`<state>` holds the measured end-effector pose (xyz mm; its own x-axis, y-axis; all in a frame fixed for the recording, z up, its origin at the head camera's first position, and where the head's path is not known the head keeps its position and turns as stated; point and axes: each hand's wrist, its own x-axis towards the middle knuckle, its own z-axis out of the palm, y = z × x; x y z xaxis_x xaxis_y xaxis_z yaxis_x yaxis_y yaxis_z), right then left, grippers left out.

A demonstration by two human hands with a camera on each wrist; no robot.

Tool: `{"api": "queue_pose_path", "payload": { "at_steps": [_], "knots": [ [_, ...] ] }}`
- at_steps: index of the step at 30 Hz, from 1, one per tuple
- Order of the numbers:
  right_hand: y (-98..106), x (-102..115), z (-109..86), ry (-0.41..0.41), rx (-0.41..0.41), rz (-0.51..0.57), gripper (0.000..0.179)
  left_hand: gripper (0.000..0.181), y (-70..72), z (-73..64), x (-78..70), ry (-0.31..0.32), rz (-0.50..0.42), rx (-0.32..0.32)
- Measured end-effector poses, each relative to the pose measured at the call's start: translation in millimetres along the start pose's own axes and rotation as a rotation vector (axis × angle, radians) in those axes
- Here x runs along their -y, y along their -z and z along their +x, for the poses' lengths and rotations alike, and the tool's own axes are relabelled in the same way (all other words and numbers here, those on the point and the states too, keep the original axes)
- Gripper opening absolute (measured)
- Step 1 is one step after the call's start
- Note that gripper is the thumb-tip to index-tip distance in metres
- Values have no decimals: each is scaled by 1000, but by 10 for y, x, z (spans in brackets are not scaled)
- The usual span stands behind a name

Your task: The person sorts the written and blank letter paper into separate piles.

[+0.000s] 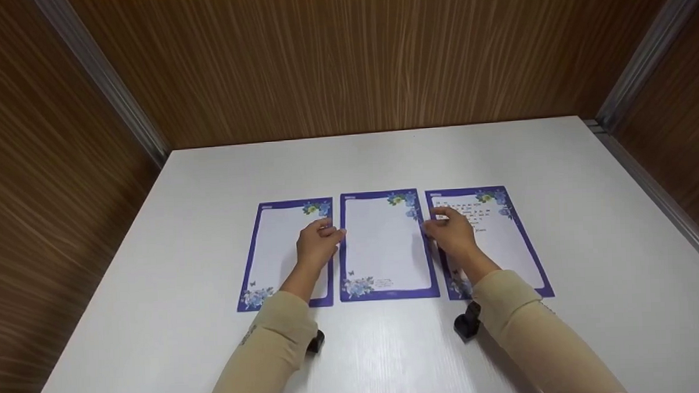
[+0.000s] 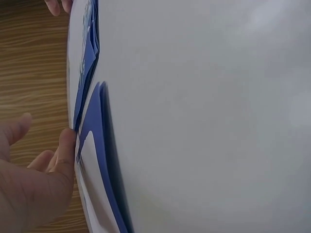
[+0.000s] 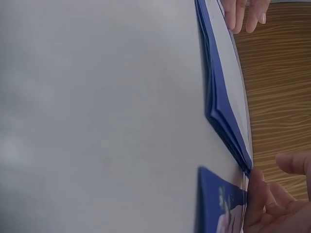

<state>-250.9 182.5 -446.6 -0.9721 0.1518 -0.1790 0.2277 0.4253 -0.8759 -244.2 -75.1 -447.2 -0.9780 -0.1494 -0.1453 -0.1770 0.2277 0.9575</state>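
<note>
Three purple-bordered sheets of stationery with blue flowers lie in a row. At the left edge of the middle sheet (image 1: 383, 242), my left hand (image 1: 317, 244) has its fingertips right at the border, above the left sheet (image 1: 275, 240). On the opposite edge, my right hand (image 1: 452, 233) touches with its fingertips, over the right sheet (image 1: 511, 249), which carries printed lines of text. Several layers show along the edge of the middle stack (image 3: 218, 92) in the right wrist view. Fingers of both hands look relaxed, partly bent.
Two small black objects sit near the forearms, one (image 1: 467, 323) by the right sleeve and one (image 1: 316, 341) partly hidden behind the left sleeve. The white table (image 1: 377, 160) meets a wood-grain panel (image 1: 356, 62) at the back, with more panels at both sides.
</note>
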Motion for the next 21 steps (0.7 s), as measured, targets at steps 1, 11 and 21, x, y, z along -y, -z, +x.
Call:
{"api": "queue_pose_path", "payload": {
  "at_steps": [1, 11, 21],
  "knots": [
    [-4, -2, -1, 12, -4, 2, 49, 47, 3, -1, 0, -4, 0, 1],
    [-13, -2, -7, 28, -26, 28, 46, 46, 5, -11, -22, 5, -106, 3],
    [10, -7, -9, 12, 20, 86, 54, 51, -6, -3, 3, 9, -236, 79]
  ]
}}
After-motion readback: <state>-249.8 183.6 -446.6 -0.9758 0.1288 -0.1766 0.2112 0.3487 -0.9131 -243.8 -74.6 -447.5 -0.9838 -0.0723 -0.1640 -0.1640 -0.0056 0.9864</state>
